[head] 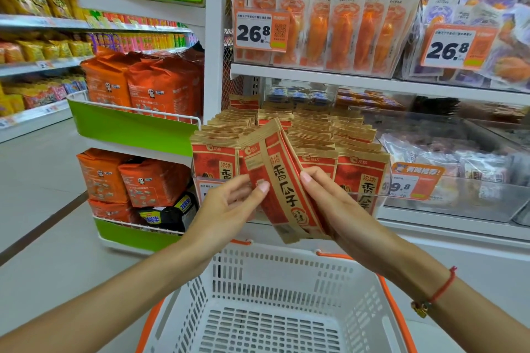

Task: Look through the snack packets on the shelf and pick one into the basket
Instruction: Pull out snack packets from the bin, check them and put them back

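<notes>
Red-brown snack packet tilted above basket; left hand fingers pinch its edge, right hand fingers curl behind it.

held packet: 香瓜子, 洽洽 | upper-shelf price tags: 26.8 each | lower price tag: 9.8, 有赞推荐

Both forearms reach forward, left hand and right hand raised close together, fingers curled in pinching grips.

Orange panda bags in green racks; price tags
</notes>
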`<state>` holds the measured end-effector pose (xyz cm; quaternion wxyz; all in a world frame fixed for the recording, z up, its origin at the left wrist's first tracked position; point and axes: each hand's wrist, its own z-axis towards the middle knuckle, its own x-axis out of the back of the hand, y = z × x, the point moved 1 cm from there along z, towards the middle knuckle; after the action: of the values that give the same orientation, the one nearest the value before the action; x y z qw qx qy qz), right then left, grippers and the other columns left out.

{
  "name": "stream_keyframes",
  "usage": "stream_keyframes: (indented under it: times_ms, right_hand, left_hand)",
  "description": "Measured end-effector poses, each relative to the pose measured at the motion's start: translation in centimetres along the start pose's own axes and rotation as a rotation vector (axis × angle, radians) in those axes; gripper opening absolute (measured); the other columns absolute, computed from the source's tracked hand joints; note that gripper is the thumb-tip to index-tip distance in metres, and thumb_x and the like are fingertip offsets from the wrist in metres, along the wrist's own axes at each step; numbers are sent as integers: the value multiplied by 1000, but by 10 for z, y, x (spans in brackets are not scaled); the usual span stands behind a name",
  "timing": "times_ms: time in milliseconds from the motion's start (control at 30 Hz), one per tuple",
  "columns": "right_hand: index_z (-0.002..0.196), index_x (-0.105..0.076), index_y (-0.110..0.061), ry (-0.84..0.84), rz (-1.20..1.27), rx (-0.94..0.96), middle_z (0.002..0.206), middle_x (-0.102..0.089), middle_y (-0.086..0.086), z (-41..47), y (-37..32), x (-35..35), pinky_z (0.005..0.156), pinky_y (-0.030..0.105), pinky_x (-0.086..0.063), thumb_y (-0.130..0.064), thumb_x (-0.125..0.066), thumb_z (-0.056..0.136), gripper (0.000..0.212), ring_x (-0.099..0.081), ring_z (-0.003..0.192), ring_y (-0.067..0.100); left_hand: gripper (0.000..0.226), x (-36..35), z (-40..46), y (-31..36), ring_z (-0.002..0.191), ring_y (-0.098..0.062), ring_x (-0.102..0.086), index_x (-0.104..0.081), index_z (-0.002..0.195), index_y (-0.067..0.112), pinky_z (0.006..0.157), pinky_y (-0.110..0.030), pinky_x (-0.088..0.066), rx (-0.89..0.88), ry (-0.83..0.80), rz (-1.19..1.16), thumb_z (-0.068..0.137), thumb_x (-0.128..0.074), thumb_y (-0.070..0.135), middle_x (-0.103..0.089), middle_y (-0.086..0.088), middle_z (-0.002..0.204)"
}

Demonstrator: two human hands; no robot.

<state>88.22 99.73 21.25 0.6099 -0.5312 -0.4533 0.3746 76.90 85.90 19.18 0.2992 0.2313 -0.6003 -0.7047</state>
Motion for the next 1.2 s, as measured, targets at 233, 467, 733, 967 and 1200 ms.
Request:
stream_keyframes:
  times_ms: [233, 467, 733, 967, 1200]
  right_hand:
    - [99, -66, -27, 315, -200, 177, 84, -70, -14, 7, -7, -2, 59, 9, -49, -34, -38, 101, 28, -66, 75, -5]
    - [94, -70, -22, 451, -297, 259, 87, -73, -7, 12, -2, 8, 70, 22, -56, -44, -61, 87, 25, -69, 80, 5]
    - [81, -72, -12, 389, -251, 200, 80, -75, 1, 15, 5, 10, 68, 30, -59, -48, -62, 76, 38, -72, 75, 16]
    - [79, -72, -8, 409, -142, 142, 74, -74, 0, 17, 11, 14, 52, 13, -46, -29, -66, 87, 24, -68, 64, 6]
    - [78, -72, -9, 447, -167, 109, 77, -75, 1, 20, 16, 8, 63, 22, -55, -35, -64, 89, 29, -71, 72, 14]
  left_hand:
    - [26, 5, 3, 8, 82, -5, -72, -65, 107, 32, 67, -16, -55, 1, 94, 44, 81, -70, 37, -75, 12, 90]
    - [34, 6, 7, 13, 80, 3, -68, -67, 103, 32, 73, -16, -46, 16, 23, 224, 72, -73, 44, -74, 12, 85]
    - [32, 14, 8, 10, 84, -3, -72, -66, 110, 28, 73, -18, -56, 179, -148, 246, 81, -71, 39, -76, 8, 90]
    - [35, 17, 3, 5, 103, 0, -66, -55, 124, 38, 81, -22, -57, 304, -294, 153, 90, -61, 40, -73, 14, 109]
    - [28, 13, 3, 4, 97, -7, -70, -57, 121, 30, 92, -34, -55, 271, -202, 166, 93, -59, 34, -75, 5, 103]
